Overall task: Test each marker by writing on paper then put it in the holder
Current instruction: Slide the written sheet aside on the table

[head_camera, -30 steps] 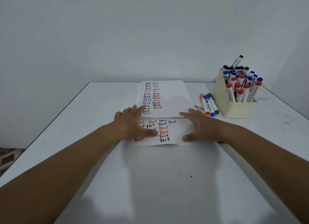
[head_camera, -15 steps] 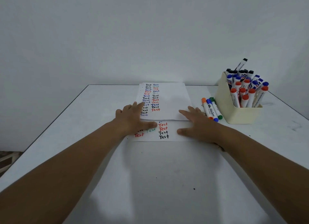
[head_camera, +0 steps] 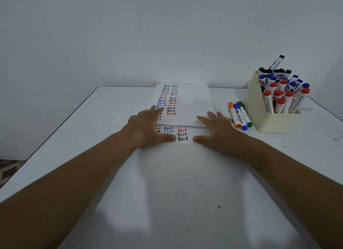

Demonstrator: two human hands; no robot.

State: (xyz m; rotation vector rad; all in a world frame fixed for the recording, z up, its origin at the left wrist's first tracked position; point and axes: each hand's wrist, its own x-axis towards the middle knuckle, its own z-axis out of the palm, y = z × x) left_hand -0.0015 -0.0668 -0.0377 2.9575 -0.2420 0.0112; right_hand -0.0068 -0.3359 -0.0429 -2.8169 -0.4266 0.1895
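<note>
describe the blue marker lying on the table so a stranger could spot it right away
Find the cream holder full of markers at the table's right. Three markers lie flat against its left side. The blue marker is the middle one, between the orange marker and the green marker.

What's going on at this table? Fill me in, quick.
A person is marker-testing. Both hands lie flat on the paper: the left hand on the upper sheet and the lower sheet, the right hand on their right edges. Both sheets carry the word "Test" in several colours. Neither hand holds a marker. The cream holder is packed with markers, and three more, orange, blue and green, lie beside it on the table.
</note>
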